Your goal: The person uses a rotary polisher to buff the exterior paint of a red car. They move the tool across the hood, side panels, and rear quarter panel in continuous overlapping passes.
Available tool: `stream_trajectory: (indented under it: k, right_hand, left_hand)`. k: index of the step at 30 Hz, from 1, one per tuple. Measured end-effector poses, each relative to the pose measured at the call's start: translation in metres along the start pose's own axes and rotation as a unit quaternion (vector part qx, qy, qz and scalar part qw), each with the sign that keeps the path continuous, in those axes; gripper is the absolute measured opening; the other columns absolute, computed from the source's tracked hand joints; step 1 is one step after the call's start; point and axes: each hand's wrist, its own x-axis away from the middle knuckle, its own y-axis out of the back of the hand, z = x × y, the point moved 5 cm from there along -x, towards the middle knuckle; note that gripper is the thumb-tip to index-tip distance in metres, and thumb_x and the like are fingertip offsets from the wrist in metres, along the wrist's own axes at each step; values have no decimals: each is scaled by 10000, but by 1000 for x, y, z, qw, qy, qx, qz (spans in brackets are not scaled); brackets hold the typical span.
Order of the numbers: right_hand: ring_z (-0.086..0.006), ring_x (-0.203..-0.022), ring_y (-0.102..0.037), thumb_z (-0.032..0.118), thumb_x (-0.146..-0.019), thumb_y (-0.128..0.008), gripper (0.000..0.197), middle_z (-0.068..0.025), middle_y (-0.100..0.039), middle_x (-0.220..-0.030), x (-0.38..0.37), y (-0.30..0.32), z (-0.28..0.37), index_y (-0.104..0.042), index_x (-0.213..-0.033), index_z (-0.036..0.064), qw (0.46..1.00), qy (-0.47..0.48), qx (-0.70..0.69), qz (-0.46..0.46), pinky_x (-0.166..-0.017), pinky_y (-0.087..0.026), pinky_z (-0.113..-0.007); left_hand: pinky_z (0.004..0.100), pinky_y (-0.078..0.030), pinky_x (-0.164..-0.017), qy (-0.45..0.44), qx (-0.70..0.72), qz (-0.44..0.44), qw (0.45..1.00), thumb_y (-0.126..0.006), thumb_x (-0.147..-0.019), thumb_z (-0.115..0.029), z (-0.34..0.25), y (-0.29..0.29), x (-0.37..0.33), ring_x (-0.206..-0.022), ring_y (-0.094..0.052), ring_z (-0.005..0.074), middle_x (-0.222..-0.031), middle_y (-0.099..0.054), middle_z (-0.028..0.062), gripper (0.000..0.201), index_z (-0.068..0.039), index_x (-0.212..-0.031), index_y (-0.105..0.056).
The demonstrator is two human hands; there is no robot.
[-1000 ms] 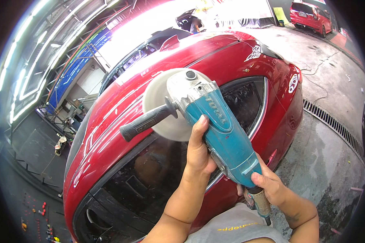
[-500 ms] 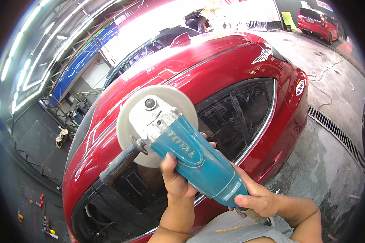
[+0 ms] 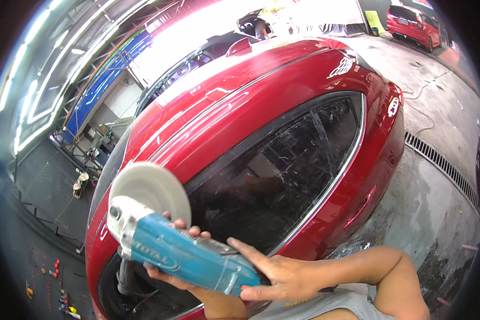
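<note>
Left hand (image 3: 173, 278) wrapped round teal polisher (image 3: 189, 257) | right hand (image 3: 289, 277) clasping its rear, elbow bent

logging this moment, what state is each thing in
polisher: held two-handed, tilted
pad: attached, spin unclear
left hand: closed around polisher
right hand: closed on polisher's rear end
side window: shut, smudged
door: shut
ceiling lights: lit
</note>
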Motion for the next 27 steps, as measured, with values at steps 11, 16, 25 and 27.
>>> stream_trajectory:
  k: [11,16,25,27]
  right_hand:
    - [-519,-1274,-639,561,-1054,-589,981,-341,-597,-1457,98,37,-37,-40,-1733,113,954,-104,209,-190,-1106,-519,-543]
    - [-450,-1294,-670,479,-1031,-674,966,-295,-686,-1366,161,70,-63,-132,-1723,78,925,-54,99,-362,-1127,-491,-450]
    - [-133,-786,-662,513,-1034,-668,880,-79,-703,-978,235,124,-110,-299,-1665,22,841,-62,11,-538,-747,-549,-302]
    - [-155,-864,-678,529,-1032,-662,894,-99,-707,-1066,237,126,-109,-297,-1660,8,845,-50,18,-532,-789,-556,-319]
  left_hand:
    - [610,-594,-1022,49,-22,-58,997,-731,-861,-633,104,-22,-9,-1168,-692,426,-1361,-604,263,1078,-13,-1633,-303]
    - [599,-598,-1021,222,-54,-18,973,-747,-858,-554,208,-50,-40,-1213,-691,436,-1377,-625,260,987,-7,-1596,-385]
    - [379,-618,-902,379,-38,35,924,-786,-957,-313,339,-96,-84,-960,-726,190,-1083,-721,96,467,-2,-1265,-622]
    - [385,-597,-944,386,-41,51,920,-824,-927,-319,335,-96,-81,-1008,-708,182,-1104,-710,85,516,-10,-1283,-614]
